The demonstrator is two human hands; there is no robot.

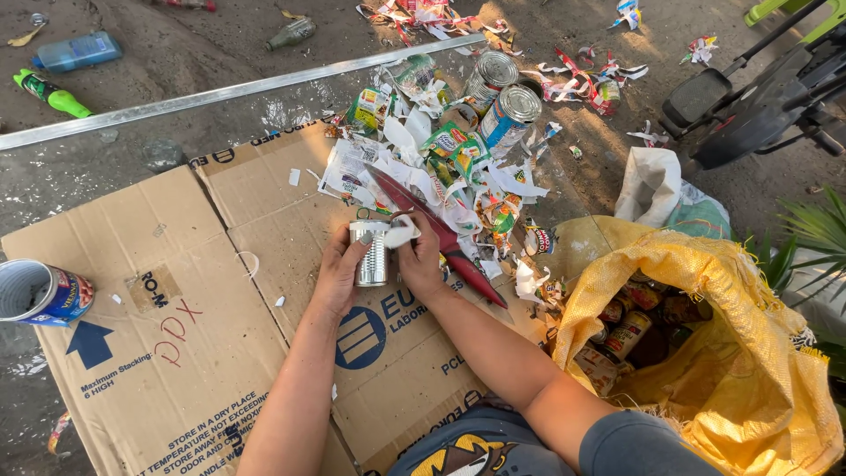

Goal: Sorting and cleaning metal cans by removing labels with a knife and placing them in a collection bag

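A bare silver tin can is held upright over a flattened cardboard sheet. My left hand wraps its left side. My right hand pinches a scrap of white paper label at the can's upper right edge. Just behind my right hand a long red blade-like tool lies diagonally on the cardboard. A heap of torn paper labels is spread beyond the hands.
A yellow woven sack with several labelled cans stands at the right. Two cans lie beyond the label heap, another can at the left edge. A metal bar, bottles and a dark cart are on the dirt.
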